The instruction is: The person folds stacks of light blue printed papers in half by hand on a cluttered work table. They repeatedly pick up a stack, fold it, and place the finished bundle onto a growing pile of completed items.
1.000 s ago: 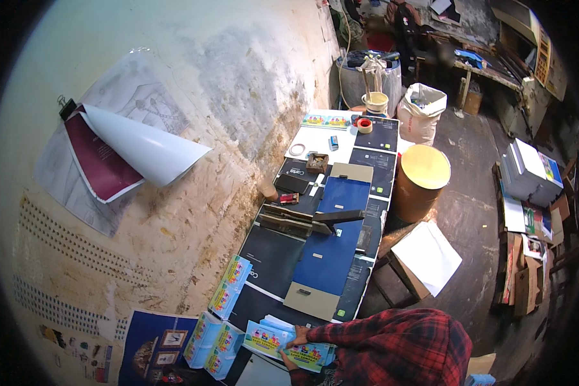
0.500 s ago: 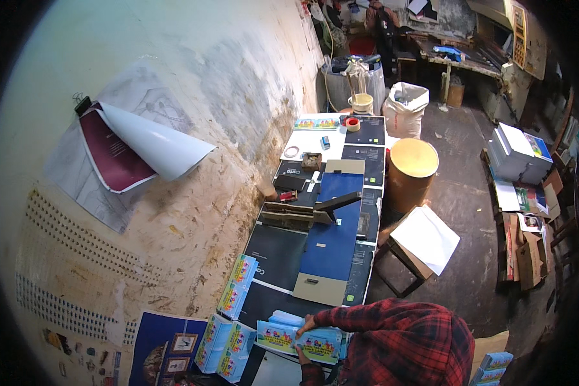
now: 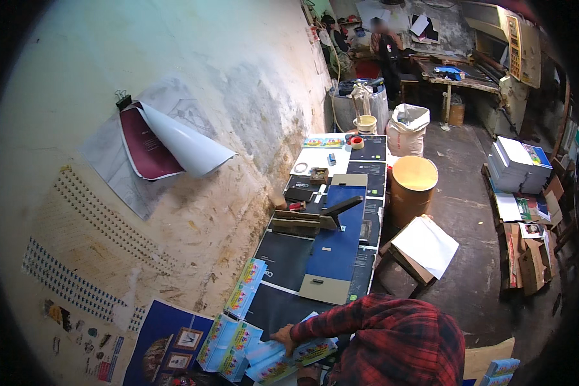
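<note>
My right arm, in a red and black plaid sleeve, reaches left across the lower part of the table. My right hand (image 3: 284, 337) lies over light blue printed pieces (image 3: 271, 370) with its fingers apart. These pieces look like flat printed card with colourful figures and lie slanted at the near end of the table. Low in the picture, my left hand (image 3: 308, 372) is at their near edge. Its fingers are mostly hidden, so its grip is unclear. Just left of my right hand stand more light blue printed stacks (image 3: 244, 343), with another row (image 3: 246, 287) beyond them along the wall.
A blue board with beige ends (image 3: 331, 257) lies lengthwise on the table, a dark clamp-like tool (image 3: 340, 207) across it. Farther off are a tape roll (image 3: 357, 143) and a small box (image 3: 318, 175). Right of the table stand a brown drum (image 3: 415, 175) and paper-topped stool (image 3: 426, 244). People are at the back.
My right hand has moved left and spread over the light blue pieces, which now lie more slanted and nearer the left stacks. My left hand is lower. The whole view has shifted slightly.
</note>
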The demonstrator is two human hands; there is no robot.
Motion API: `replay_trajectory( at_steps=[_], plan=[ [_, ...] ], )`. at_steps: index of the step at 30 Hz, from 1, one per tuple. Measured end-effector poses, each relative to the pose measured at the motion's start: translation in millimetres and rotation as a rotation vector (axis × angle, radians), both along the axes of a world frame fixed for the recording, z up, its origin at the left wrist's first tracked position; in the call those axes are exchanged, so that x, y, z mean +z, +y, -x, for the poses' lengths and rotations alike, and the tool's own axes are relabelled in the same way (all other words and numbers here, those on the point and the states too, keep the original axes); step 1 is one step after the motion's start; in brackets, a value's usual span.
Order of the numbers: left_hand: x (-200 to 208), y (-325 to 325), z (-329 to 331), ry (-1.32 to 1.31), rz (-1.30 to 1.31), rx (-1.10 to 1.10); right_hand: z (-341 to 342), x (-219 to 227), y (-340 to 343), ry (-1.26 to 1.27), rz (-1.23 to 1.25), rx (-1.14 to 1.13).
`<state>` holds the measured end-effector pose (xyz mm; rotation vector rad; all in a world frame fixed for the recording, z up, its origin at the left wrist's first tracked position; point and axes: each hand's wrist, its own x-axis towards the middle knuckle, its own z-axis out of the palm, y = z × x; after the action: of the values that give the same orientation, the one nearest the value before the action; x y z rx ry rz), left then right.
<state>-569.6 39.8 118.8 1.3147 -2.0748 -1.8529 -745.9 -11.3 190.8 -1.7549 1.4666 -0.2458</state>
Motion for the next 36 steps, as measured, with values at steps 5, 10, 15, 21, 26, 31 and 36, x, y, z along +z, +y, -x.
replay_trajectory(
  at_steps=[5, 10, 15, 21, 26, 31, 36],
  plan=[
    [12, -13, 0, -0.270, 0.656, -0.286, -33, -79, 11, 0.512, 0.295, 0.172],
    [5, -24, -46, -0.425, 0.984, -0.304, -41, -69, 22, 0.441, 0.244, 0.198],
    [-2, -48, -50, -0.462, 1.193, -0.318, -47, -65, 34, 0.411, 0.263, 0.231],
    [-6, -55, -40, -0.479, 1.249, -0.356, -47, -125, 31, 0.500, 0.519, 0.136],
    [-18, -73, -36, -0.553, 1.069, -0.471, -38, -128, 46, 0.653, 0.515, -0.016],
    [-37, -85, -63, -0.628, 0.955, -0.505, -18, -91, 65, 0.610, 0.447, 0.026],
    [-18, -59, -58, -0.666, 0.932, -0.444, -7, -92, 58, 0.526, 0.478, 0.133]
  ],
)
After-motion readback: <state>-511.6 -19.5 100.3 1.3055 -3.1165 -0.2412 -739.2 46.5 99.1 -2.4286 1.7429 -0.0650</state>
